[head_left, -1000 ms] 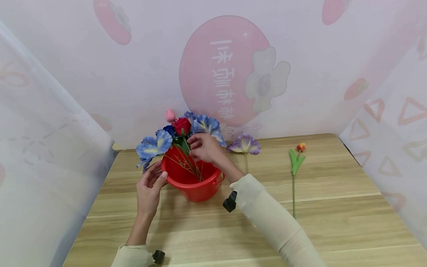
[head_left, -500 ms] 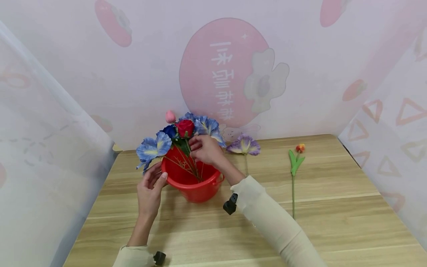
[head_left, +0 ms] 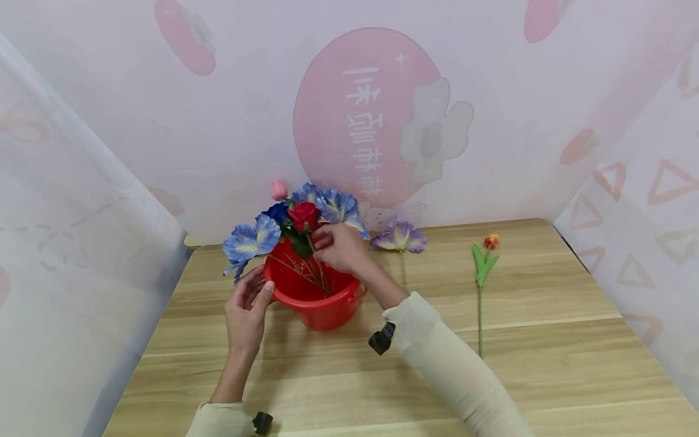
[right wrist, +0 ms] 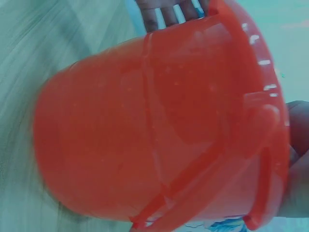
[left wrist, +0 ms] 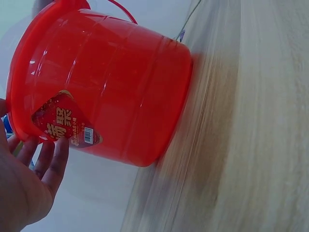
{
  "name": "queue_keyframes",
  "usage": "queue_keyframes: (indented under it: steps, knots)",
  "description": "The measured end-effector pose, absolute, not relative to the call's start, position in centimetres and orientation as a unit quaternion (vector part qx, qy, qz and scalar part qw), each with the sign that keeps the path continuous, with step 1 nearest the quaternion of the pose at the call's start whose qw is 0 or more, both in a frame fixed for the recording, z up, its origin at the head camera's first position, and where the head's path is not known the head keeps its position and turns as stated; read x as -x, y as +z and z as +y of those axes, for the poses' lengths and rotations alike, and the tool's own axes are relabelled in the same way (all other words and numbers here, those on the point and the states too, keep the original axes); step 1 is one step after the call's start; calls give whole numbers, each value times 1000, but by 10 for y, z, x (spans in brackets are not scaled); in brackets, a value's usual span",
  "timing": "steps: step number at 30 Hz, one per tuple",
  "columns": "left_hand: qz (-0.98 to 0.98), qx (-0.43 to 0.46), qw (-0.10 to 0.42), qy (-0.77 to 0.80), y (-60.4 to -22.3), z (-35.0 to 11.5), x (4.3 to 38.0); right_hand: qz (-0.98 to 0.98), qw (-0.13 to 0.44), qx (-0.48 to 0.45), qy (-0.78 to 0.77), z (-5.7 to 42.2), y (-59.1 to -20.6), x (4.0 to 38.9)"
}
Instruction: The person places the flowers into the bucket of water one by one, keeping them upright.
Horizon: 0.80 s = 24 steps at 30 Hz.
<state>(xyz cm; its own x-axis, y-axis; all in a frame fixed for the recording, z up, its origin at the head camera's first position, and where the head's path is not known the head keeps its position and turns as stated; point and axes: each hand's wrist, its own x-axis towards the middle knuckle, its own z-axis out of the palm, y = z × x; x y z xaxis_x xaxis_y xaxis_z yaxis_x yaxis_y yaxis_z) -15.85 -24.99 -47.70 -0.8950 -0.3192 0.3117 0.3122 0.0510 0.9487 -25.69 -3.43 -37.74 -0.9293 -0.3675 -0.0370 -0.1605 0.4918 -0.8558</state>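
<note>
A red plastic bucket (head_left: 326, 312) stands on the table with several artificial flowers leaning in it. My left hand (head_left: 246, 318) holds its left rim, thumb on the edge and fingers along the outer wall; the left wrist view shows the fingertips beside a printed label (left wrist: 63, 121). My right hand (head_left: 344, 247) reaches over the bucket and pinches the stem of a red rose (head_left: 303, 216) just below the bloom. Around it are a dark blue rose (head_left: 277, 213), a pink bud (head_left: 279, 190) and pale blue irises (head_left: 252, 238). In the right wrist view, the bucket's rim partly hides my right hand (right wrist: 300, 169).
A purple iris (head_left: 402, 237) lies on the table behind my right forearm. Further right lies an orange tulip (head_left: 491, 242) with green leaves. The wooden table (head_left: 562, 340) meets printed cloth walls (head_left: 240, 121) at the back and sides.
The red rose has shifted slightly right and down, and its stem leans differently. My right hand has moved a little right and down with it. The left hand stays on the rim.
</note>
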Motion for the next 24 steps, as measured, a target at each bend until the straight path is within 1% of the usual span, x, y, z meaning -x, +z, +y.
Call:
queue_keyframes:
  steps: [6,16,24]
  knots:
    - [-686,-4,228,-691,-476,-250,159,845,121,156,-497,-18,-368,247]
    - [-684,-4,229,-692,-475,-249,158,818,108,180,-536,6,-364,231]
    - [-679,8,240,-694,-476,-247,158,774,92,154,-607,32,-360,223]
